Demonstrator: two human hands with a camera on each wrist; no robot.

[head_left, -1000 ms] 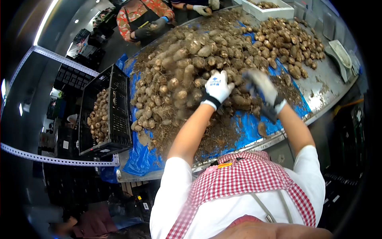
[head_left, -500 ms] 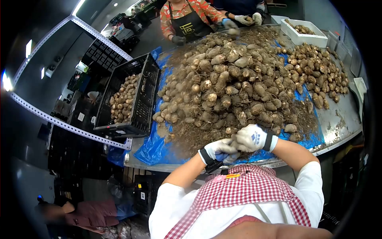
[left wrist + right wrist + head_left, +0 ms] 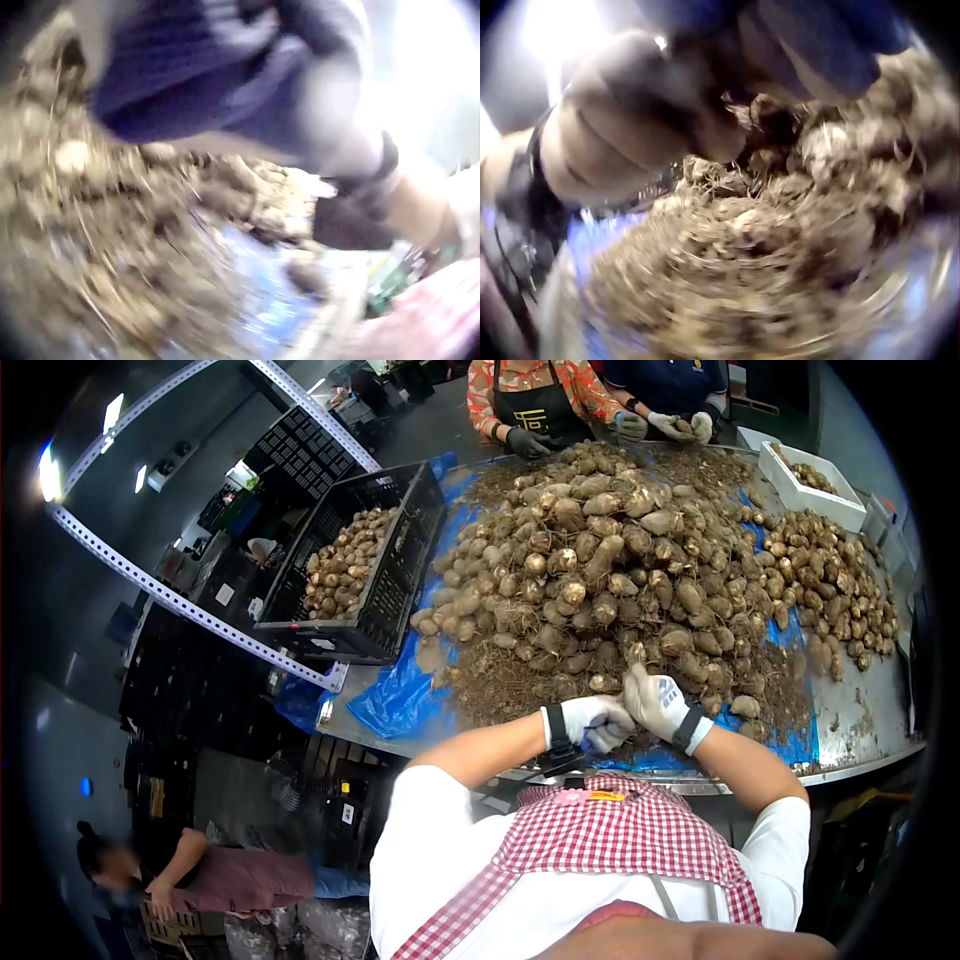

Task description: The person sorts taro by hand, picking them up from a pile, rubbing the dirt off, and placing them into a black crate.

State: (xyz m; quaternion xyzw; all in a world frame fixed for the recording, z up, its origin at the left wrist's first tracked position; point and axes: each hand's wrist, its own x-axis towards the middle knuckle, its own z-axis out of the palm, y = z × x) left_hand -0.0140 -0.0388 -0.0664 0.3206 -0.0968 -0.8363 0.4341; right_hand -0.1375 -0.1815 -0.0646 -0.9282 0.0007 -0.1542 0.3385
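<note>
In the head view both gloved hands meet low over the near edge of a heap of brown, rooty tubers [image 3: 600,560]. The left hand [image 3: 597,724] has its fingers curled, and the right hand [image 3: 657,705] is against it with bent fingers. A dark, stringy tuber [image 3: 771,120] shows between the hands in the right wrist view, partly hidden by their fingers; both appear to grip it. The blue-palmed left glove [image 3: 210,82] fills the top of the blurred left wrist view.
Loose roots and soil lie on blue plastic [image 3: 395,700] over the metal table [image 3: 860,710]. A black crate [image 3: 420,540] of tubers stands at left, a smaller tuber pile [image 3: 835,580] and white box [image 3: 845,510] at right. Two people work across the table.
The hands came together from the heap, then shifted slightly forward, still together. The head view has turned, moving the crate and heap rightward in it.
</note>
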